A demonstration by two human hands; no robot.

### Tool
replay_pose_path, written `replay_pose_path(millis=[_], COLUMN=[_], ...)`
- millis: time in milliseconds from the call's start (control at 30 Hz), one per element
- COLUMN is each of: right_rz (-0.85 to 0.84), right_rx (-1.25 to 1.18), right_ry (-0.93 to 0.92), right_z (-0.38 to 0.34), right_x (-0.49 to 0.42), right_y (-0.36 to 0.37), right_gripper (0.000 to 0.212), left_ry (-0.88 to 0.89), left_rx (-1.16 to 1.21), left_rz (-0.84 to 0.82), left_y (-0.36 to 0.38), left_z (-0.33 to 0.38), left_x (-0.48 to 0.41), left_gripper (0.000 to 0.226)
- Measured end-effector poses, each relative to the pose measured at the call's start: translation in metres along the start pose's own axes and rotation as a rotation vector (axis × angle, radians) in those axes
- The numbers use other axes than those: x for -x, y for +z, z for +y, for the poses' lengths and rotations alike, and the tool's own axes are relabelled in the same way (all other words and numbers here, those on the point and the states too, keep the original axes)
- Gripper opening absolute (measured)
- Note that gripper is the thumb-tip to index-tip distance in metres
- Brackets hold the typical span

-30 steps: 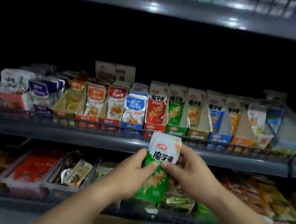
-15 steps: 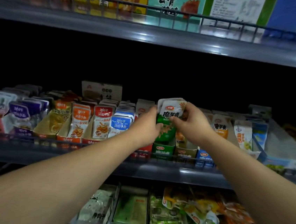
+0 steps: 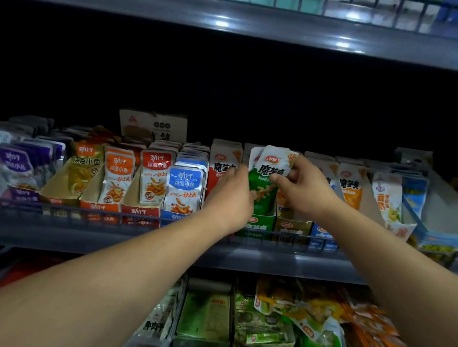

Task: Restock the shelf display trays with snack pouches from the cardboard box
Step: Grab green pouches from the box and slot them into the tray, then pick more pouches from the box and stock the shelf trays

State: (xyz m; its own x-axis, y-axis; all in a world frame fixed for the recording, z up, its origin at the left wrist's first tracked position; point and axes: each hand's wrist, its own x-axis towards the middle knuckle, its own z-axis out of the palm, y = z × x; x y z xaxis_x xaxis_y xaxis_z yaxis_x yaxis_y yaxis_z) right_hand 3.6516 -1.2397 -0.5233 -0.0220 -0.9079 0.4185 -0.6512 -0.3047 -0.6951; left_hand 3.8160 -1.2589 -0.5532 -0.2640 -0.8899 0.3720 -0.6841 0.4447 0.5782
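Right hand point(image 3: 302, 189) pinches a small stack of green snack pouches point(image 3: 268, 174) at the upper right edge, thumb on the front face and fingers behind. Left hand point(image 3: 230, 199) sits against the stack's left edge. Its back hides the fingertips, so I can't tell if it pinches or only steadies.

Head view, only one available:
- The stack is upright with its bottom end dipping into the green display tray point(image 3: 256, 223) on the middle shelf. It looks partly in and not yet seated.
- Handling, my read: light, soft foil-type film, slick and floppy. Several pouches held together will fan or slide apart if squeezed at one corner only. Better to hold both side edges near the top seal, where the film is stiffest, and push down on the top edge to seat them. Not fragile, but the corners can crumple.
- Neighbours are tight. The red-pouch tray point(image 3: 223, 167) touches the left hand's side, and the orange-pouch tray point(image 3: 351, 186) sits just right of the right wrist.
- The blue pouches point(image 3: 184, 185) further left lean forward.
- A wire rail point(image 3: 105, 214) runs along the shelf front, below the tray lips. The wrists clear it.
- The tray's cardboard side walls are the likely snag for the pouch corners.
- The lower shelf holds loose green and orange packs point(image 3: 305, 322), well apart from the work.
- The cardboard box is not in view.
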Motion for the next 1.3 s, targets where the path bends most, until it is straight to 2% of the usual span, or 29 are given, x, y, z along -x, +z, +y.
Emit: replay_pose_path(millis=[133,333,500,633,700,900,1033,1167,1300], right_rz=[-0.030,-0.077,-0.069,-0.123,-0.121,-0.092,-0.003,0.034,0.039], right_rx=[0.080,0.169,0.305,0.414,0.415,0.529,0.553,0.691,0.648], right_ry=[-0.023,0.001,-0.106,-0.113,-0.107,-0.096,-0.091,-0.150,-0.133], right_z=[-0.002,-0.003,0.004,0.011,0.011,0.016,0.022,0.027,0.027], right_x=[0.000,-0.005,0.002,-0.007,-0.016,-0.060,-0.075,-0.082,-0.080], right_y=[-0.003,0.002,0.005,0.010,0.012,0.021,0.028,0.035,0.034], right_gripper=[0.034,0.038,0.083,0.061,0.057,0.057,0.070,0.062,0.067], left_ry=[0.017,-0.016,-0.030,-0.065,-0.077,-0.058,-0.063,-0.047,-0.026], left_rx=[0.034,-0.025,-0.206,-0.215,-0.199,-0.196,-0.174,-0.171,-0.179], left_rz=[0.080,-0.009,-0.122,-0.090,-0.057,-0.026,-0.016,0.001,0.019], left_y=[-0.010,-0.011,-0.002,0.001,0.002,0.004,0.006,0.007,0.007], left_z=[-0.007,0.001,-0.002,-0.009,-0.014,-0.022,-0.025,-0.027,-0.027], left_x=[-0.002,0.000,0.003,0.007,0.010,0.015,0.013,0.014,0.014], left_gripper=[0.028,0.042,0.055,0.056,0.054,0.055,0.054,0.050,0.046])
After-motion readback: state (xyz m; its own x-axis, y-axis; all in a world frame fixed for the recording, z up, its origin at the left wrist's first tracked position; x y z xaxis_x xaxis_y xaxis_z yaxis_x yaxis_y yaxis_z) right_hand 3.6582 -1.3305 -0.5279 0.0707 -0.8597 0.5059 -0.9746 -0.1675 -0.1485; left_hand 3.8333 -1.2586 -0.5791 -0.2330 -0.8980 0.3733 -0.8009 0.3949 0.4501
